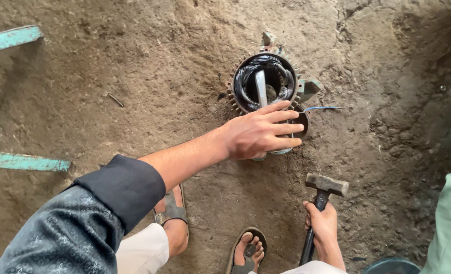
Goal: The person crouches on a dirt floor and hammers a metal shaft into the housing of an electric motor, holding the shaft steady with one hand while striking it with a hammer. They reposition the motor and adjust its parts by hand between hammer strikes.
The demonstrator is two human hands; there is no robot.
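Motor housing [264, 81] base — behind left hand [258, 133]

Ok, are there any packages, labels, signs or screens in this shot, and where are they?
None show: only bare things on the dirt floor.
Motor housing: round, finned, dark, under the left hand.
Hammer: grey head, dark handle, in the right hand.

Dark patterned sleeve [78, 228] (plain black cuff rolled back), white trousers [141, 251], brown sandals [172, 208].
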